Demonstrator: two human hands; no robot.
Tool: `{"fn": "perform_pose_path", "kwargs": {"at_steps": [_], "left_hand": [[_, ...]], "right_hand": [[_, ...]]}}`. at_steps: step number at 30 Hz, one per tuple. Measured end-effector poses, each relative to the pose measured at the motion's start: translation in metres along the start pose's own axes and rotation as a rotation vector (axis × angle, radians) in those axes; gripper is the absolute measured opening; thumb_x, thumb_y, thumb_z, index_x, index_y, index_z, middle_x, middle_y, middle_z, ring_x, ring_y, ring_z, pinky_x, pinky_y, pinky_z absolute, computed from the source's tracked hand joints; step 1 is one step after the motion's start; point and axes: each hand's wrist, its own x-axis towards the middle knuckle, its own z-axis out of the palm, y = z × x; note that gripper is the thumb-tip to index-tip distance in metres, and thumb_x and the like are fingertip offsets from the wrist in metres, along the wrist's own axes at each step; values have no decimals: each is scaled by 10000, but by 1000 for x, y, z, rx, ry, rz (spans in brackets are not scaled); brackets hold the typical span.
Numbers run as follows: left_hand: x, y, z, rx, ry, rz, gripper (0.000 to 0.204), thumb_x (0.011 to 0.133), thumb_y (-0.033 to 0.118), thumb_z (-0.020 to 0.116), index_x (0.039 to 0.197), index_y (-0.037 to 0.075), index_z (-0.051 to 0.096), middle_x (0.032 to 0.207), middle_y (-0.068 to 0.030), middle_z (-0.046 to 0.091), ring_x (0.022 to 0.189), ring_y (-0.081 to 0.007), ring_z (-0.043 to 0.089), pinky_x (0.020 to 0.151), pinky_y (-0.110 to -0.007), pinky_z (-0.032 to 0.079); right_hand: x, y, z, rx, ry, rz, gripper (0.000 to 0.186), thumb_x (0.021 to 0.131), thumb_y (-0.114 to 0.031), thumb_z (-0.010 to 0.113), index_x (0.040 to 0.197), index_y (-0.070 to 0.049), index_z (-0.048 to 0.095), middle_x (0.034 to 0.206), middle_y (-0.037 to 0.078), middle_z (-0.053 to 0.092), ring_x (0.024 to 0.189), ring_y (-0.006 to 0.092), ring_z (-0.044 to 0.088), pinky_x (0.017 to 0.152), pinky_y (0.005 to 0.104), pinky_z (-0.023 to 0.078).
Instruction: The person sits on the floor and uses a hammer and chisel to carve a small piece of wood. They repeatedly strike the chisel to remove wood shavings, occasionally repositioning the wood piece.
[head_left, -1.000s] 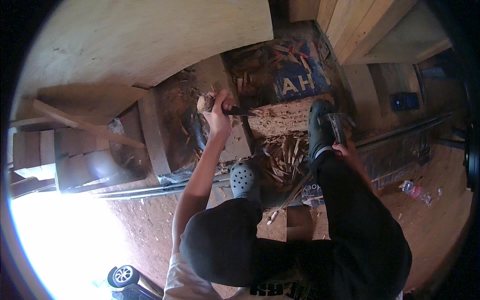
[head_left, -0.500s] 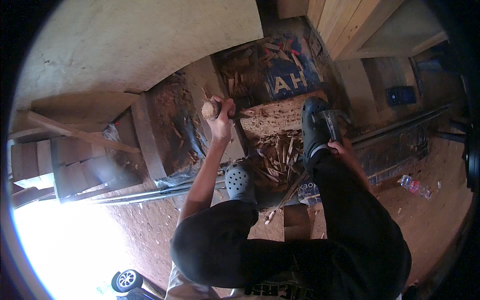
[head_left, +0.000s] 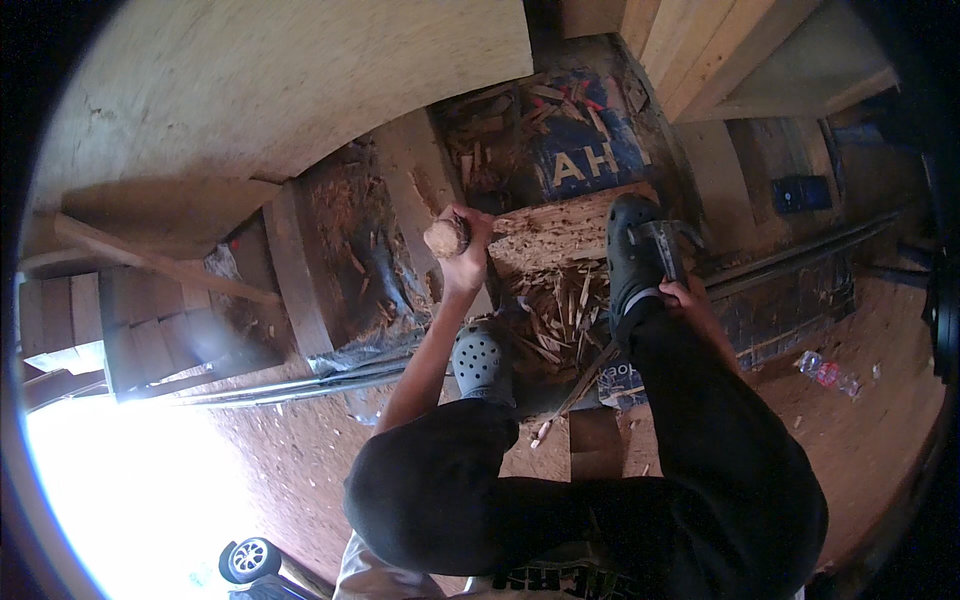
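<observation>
My left hand (head_left: 462, 262) is closed around a short round piece of wood (head_left: 444, 238), held upright over a worn wooden block (head_left: 560, 232), its pale cut end facing up. My right hand (head_left: 688, 298) rests by my right knee and grips a grey metal chopping blade (head_left: 660, 248) that lies beside my black clog (head_left: 628, 258). My other foot, in a grey clog (head_left: 482, 360), stands just below the left hand. A heap of split wood slivers (head_left: 555, 308) lies between the two feet.
A blue printed sheet (head_left: 585, 150) strewn with wood chips lies beyond the block. Pale planks (head_left: 690, 50) lean at the upper right and a large board (head_left: 250, 90) at the upper left. A metal rail (head_left: 300, 385) crosses the red dirt floor; a plastic bottle (head_left: 825, 372) lies at right.
My left hand with the wood piece has come slightly lower and nearer to my body. The right hand and blade stay by the knee.
</observation>
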Motion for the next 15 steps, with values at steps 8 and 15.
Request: {"fn": "perform_pose_path", "kwargs": {"at_steps": [8,15], "left_hand": [[-1,-8,-2,225,45,113,197,802,91,635,681,36,491,552,-32,490,534,-113,445,520,-264,381],[4,0,7,642,-159,281,126,826,141,632,745,90,550,727,-53,558,724,-183,542,608,-323,366]], "right_hand": [[-14,-12,12,-90,264,-436,240,828,-217,604,993,-45,574,893,40,535,770,124,499,711,272,405],[-42,-125,10,-123,58,-436,395,804,-144,634,1163,-8,540,1058,123,589,957,221,564,821,327,447]]}}
